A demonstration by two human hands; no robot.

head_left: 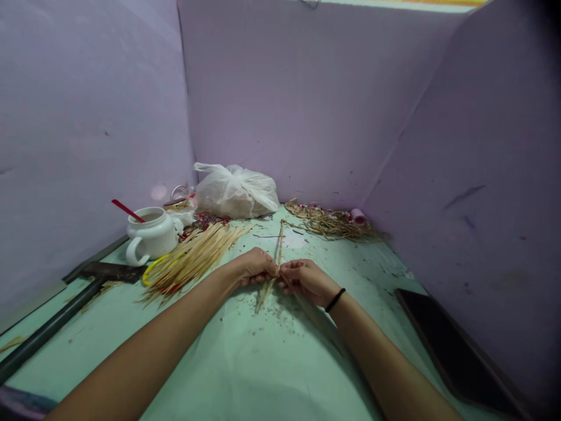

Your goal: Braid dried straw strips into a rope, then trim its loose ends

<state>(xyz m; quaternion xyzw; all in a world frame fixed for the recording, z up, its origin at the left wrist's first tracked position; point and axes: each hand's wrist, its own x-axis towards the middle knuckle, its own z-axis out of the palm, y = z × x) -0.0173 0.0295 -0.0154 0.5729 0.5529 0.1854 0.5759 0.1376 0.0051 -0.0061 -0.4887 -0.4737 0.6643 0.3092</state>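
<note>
Pinching thin straw strips (280, 242) where they cross, the left hand (255, 266) and right hand (307, 279) meet with fingers closed tight, near the middle of the green table (245, 362). A loose straw bundle (193, 257) and a white teapot (151, 234) sit toward its left edge.

Hands: left hand (254, 266) and right hand (307, 279) pinch straw strips (279, 248) at centre.
Straw bundle (193, 257): 9 o'clock of hands.
White jug (151, 234): 10 o'clock.
Plastic bag (236, 190): 12 o'clock.
</note>
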